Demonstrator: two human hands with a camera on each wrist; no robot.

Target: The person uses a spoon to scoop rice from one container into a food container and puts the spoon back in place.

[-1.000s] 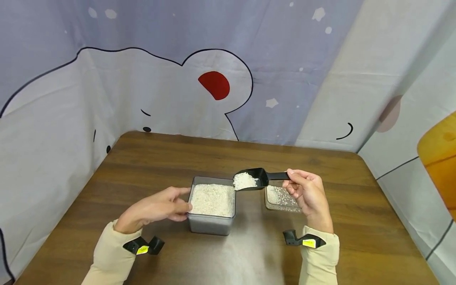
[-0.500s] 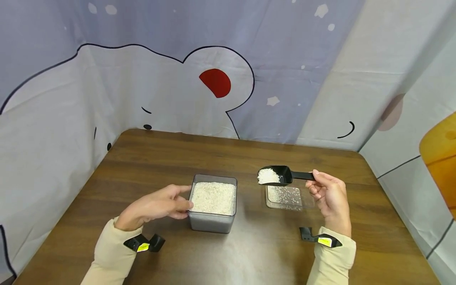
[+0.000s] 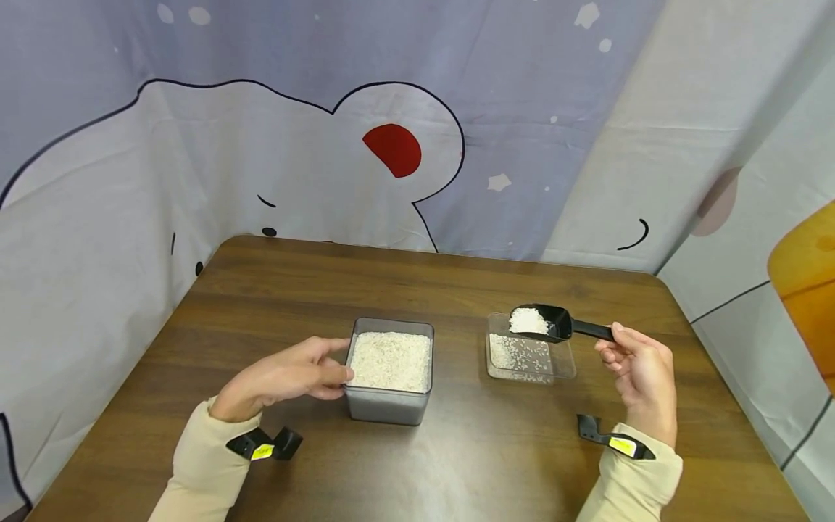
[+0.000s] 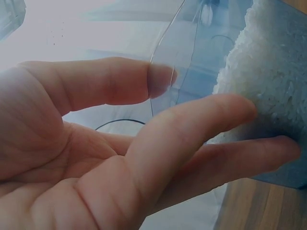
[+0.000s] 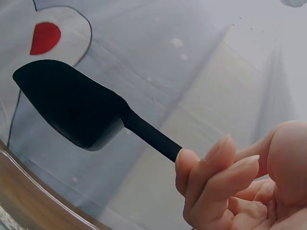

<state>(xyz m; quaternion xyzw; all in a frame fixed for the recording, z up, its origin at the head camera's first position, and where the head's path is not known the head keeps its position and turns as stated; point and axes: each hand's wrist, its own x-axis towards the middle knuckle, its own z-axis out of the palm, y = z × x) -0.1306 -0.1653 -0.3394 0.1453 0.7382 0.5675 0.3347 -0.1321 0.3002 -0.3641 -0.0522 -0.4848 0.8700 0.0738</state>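
A grey see-through square container (image 3: 389, 409) full of rice (image 3: 391, 361) stands left of the table's middle. My left hand (image 3: 287, 373) rests on its left side, fingers fairly straight; in the left wrist view, the fingertips (image 4: 240, 108) lie along the clear wall. To the right, my right hand (image 3: 642, 370) pinches the handle end of a black scoop (image 3: 559, 322), which carries a small heap of rice. The scoop hangs over the back of a low clear box (image 3: 564, 359) with scattered grains in it. The right wrist view shows the scoop's dark underside (image 5: 72, 105).
The objects sit on a brown wooden table (image 3: 313, 283). A printed cloth (image 3: 293, 167) with a cartoon bear hangs behind it and along the sides. A bare strip of tabletop separates the two containers.
My right hand has carried the loaded scoop rightward, away from the grey container's right edge to above the clear box. The left hand and grey container stay in place.
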